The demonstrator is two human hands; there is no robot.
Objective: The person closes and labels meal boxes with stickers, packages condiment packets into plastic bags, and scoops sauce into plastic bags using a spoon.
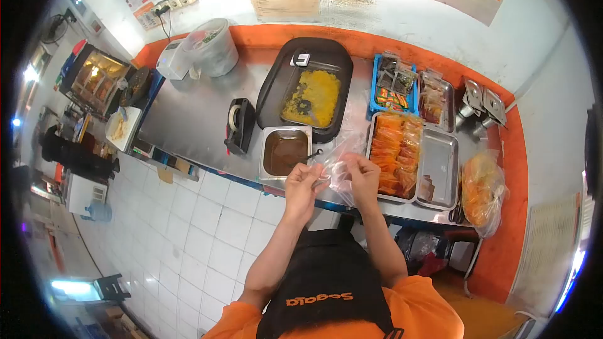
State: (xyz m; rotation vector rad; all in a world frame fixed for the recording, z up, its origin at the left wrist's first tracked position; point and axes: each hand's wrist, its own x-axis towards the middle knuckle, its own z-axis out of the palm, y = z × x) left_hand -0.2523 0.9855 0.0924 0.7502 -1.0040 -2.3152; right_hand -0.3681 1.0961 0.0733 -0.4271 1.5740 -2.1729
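Between my two hands is a clear plastic bag [339,172], over the counter's front edge. My left hand [304,182] pinches one side of it with fingers closed. On the other side, my right hand [362,174] grips the film, fingers also closed. Just left of the bag stands a square metal container [267,174] of brown sauce, a dark spoon handle [314,156] resting over its rim. To the right, a metal tray [411,199] holds rows of small bags filled with orange-red sauce [394,154].
A tape dispenser [240,127] stands left of the sauce container. Behind are a black tray [276,81] with yellow crumbly food [319,94], a blue basket [379,69] of packets, another metal tray [445,150] and a filled plastic bag [482,191] at right.
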